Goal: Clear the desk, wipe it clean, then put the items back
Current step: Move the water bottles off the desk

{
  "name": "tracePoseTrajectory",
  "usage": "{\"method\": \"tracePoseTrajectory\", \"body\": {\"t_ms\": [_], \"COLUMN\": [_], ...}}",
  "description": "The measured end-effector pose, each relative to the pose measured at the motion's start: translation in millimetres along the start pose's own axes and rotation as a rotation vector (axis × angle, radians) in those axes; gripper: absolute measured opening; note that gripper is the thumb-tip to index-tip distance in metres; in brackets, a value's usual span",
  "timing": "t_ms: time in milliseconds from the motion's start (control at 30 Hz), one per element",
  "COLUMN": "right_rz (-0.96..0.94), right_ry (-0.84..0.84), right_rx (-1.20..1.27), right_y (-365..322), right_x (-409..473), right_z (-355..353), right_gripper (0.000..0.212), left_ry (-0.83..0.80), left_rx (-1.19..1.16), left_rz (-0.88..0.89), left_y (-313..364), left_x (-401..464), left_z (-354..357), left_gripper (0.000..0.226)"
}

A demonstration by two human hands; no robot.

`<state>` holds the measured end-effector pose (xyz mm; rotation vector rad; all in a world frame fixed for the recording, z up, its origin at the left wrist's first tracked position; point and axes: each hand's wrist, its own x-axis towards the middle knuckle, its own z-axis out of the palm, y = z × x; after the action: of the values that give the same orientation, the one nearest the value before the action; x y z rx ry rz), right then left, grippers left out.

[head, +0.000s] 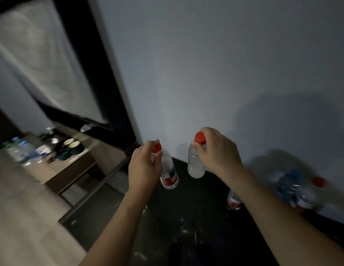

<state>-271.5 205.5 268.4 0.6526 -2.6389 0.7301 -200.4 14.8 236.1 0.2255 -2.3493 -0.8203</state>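
My left hand (143, 166) pinches the neck of a clear water bottle (168, 173) with a red cap and a red and white label. My right hand (217, 150) grips the neck of a second clear bottle (194, 164) just under its red cap. Both bottles hang in the air above a dark surface (186, 217) by the pale wall. The desk (75, 169) stands at the left, blurred, with several bottles (21, 150), dark green cups (68, 148) and small items on it.
On the dark surface at the right stand more bottles: a red-labelled one (233, 200) partly behind my right forearm, a blue-tinted one (288, 185) and a red-capped one (309, 194). A black-framed window with a pale curtain (42, 64) rises above the desk. White smears mark the dark surface.
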Motion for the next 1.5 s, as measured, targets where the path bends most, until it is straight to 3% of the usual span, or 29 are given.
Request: {"method": "tracePoseTrajectory", "body": {"t_ms": [300, 567, 733, 1033, 1500], "right_rz": [-0.35, -0.493, -0.583, -0.703, -0.651], "right_ry": [-0.216, -0.44, -0.538, -0.644, -0.713], "right_rx": [0.148, 0.257, 0.298, 0.248, 0.242], "right_y": [-237, -465, -566, -671, -759], "right_x": [0, -42, -58, -33, 111], "right_z": [110, 220, 270, 382, 528], "right_gripper": [0.032, 0.029, 0.03, 0.032, 0.028], "left_ry": [0.298, 0.478, 0.544, 0.593, 0.481], "left_rx": [0.145, 0.205, 0.26, 0.358, 0.415], "left_rz": [-0.284, -0.483, -0.578, -0.726, -0.73], "left_y": [-159, -293, -356, -469, -634], "left_x": [-63, -136, -168, -167, -22], "left_z": [-206, -385, -461, -522, -570], "left_gripper": [0.034, 0.025, 0.025, 0.028, 0.032]}}
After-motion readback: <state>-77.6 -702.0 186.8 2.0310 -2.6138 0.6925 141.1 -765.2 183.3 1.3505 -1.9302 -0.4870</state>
